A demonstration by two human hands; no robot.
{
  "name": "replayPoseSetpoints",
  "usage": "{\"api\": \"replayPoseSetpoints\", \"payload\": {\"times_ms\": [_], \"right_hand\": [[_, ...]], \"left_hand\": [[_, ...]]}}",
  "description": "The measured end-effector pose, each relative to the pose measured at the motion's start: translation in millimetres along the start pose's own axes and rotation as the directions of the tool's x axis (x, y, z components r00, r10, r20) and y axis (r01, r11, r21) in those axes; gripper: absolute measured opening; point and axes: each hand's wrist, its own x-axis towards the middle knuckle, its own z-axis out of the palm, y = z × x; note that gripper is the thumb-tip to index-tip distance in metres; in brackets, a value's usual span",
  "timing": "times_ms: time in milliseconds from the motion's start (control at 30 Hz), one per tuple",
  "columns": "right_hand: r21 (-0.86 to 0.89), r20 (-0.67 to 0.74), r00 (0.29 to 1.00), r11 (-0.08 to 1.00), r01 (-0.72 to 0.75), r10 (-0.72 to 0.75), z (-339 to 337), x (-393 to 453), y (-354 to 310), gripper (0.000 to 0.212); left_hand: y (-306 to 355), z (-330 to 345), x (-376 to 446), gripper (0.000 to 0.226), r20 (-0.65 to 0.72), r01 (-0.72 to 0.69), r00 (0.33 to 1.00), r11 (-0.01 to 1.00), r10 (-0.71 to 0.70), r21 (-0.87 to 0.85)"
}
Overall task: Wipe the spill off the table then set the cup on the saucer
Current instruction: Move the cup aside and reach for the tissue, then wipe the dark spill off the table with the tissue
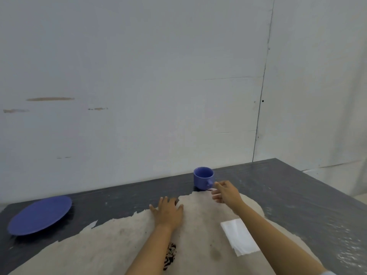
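A blue cup [203,177] stands upright near the table's far edge, its handle turned toward me. My right hand [225,192] hovers just right of the handle with fingers apart and nothing in it. My left hand [167,212] lies flat, fingers spread, on the torn beige paper [119,245]. The blue saucer [40,214] sits far to the left. A folded white tissue [239,236] lies on the paper under my right forearm. A dark spill [170,255] shows on the paper beside my left forearm, partly hidden by it.
The dark table [297,195] ends at a white wall behind the cup and drops off along its right edge. A faint grey stain [215,254] marks the paper near the tissue.
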Motion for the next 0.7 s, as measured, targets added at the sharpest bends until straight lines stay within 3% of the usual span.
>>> {"api": "replayPoseSetpoints", "payload": {"times_ms": [133,267,533,700], "right_hand": [[-0.181,-0.078,0.996,0.983,0.031,-0.045,-24,-14,4,0.022],[-0.382,-0.053,0.997,0.923,0.037,-0.061,-51,-35,18,0.017],[-0.716,0.068,0.997,0.694,0.069,-0.029,-75,-63,47,0.043],[-0.762,0.028,0.999,0.646,0.035,-0.022,-73,-73,46,0.036]], "left_hand": [[4,-6,-17,0.042,-0.081,-0.077,0.994,0.991,0.069,-0.11],[19,-6,-36,0.034,-0.095,-0.135,0.989,0.942,0.11,-0.307],[48,8,-63,0.024,-0.049,-0.209,0.977,0.911,0.206,-0.355],[50,11,-79,0.022,-0.043,-0.24,0.969,0.898,0.242,-0.369]]}}
